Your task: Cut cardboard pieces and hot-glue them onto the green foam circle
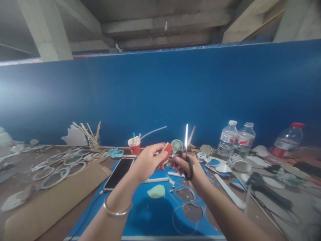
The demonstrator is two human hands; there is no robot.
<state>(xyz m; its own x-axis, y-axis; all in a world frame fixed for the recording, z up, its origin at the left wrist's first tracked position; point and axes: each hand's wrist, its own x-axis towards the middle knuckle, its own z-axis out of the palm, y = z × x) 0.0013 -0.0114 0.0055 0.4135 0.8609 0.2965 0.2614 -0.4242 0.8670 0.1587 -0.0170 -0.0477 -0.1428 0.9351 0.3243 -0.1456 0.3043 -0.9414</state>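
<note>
My left hand (147, 160) pinches a small red piece (168, 151) with a pale edge, which looks like paper or card. Close beside it, my right hand (193, 164) grips a pair of scissors (186, 135) by the black handles. Their blades point up and stand apart, not touching the red piece. Both hands are raised over a blue mat (140, 217). On the mat below lie a pale green cut-out (155, 191), a white stick (155, 180) and the mat's cut openings or clear outlines, which I cannot make out well.
A phone (119, 174) lies left of my hands, near a long cardboard strip (57, 201) and several rings (54, 179). Behind stand a red paper cup (134, 147) and a small fan (177, 146). Bottles (227, 139) and a black glue gun (269, 192) are at right.
</note>
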